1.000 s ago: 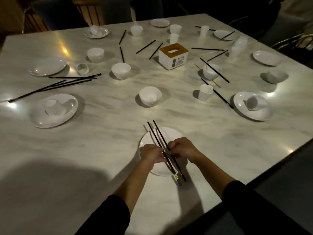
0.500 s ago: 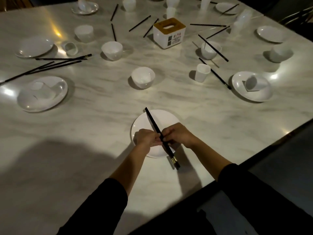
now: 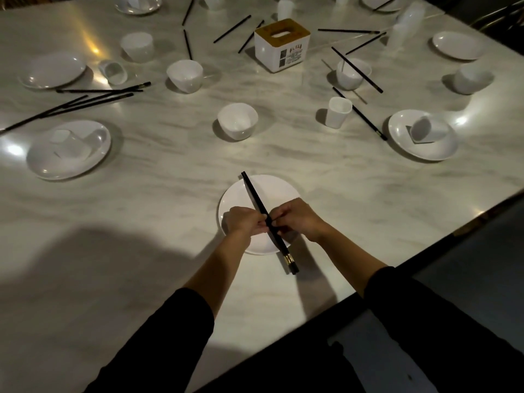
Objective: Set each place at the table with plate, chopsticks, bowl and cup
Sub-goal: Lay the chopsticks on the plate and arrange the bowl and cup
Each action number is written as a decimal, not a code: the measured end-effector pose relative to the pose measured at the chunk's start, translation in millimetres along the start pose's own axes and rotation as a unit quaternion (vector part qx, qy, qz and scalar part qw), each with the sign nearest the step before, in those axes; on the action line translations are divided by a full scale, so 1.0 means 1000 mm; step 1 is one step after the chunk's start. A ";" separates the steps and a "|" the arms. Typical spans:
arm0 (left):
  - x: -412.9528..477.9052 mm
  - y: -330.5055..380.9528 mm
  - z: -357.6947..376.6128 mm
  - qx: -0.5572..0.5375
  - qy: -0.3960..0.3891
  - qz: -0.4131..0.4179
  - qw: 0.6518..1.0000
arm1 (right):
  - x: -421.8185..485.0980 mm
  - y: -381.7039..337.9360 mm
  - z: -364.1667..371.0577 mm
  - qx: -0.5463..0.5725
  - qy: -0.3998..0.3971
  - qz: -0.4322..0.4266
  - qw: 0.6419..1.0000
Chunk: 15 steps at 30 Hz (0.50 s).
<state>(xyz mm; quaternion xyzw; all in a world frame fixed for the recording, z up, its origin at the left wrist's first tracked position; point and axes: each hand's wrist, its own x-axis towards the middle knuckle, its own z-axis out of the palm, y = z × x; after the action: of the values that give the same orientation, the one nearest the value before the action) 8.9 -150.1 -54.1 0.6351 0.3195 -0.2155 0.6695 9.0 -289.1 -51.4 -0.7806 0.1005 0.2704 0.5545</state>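
left hand (image 3: 245, 222): fingers curled, pinching the chopsticks (image 3: 253, 194) at about mid-length, over the near-left part of the plate (image 3: 280, 188)
right hand (image 3: 297, 219): same grip from the other side; fingertips of both hands meet at the sticks
hands: close together, both clamped on the one pair
chopsticks: black, two sticks pressed together as one line, diagonal; thin tips point away and left, at the plate's far rim; gold-banded thick end sticks out past the near rim over the tabletop (image 3: 170, 194)
contact: can't tell if the sticks rest on the plate or are held just above it
plate: white, round, near the tabletop's near edge, directly in front of the person
bowl (image 3: 237, 120): white, upright, beyond the plate, well apart from it
cup (image 3: 337, 112): white, upright, right of the bowl, a loose chopstick (image 3: 360, 113) just beside it
right plate (image 3: 425, 154): a cup lies tipped on it
left plate (image 3: 42, 165): another tipped cup on it; loose black sticks (image 3: 85, 100) lie beyond it
tissue box (image 3: 280, 43): white with tan top, mid-table
far side: more plates, bowls, cups and single sticks scattered; one stick lies across a bowl (image 3: 347, 78)
sleeves: dark, pushed up the forearms
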 end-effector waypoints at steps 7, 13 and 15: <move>-0.001 0.000 0.000 0.006 0.003 0.003 1.000 | -0.002 -0.001 0.003 -0.023 0.015 -0.012 1.000; -0.001 0.001 0.002 0.004 0.004 0.006 1.000 | -0.004 -0.001 0.004 -0.063 0.033 -0.028 0.997; -0.002 0.000 0.001 0.005 0.008 0.007 1.000 | -0.003 0.001 0.004 -0.071 0.038 -0.029 0.996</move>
<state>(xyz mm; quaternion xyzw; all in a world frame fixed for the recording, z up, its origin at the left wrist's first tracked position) 8.1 -151.6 -52.8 0.6422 0.3195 -0.2073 0.6652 4.8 -285.8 -51.5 -0.8303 0.0792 0.2307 0.5011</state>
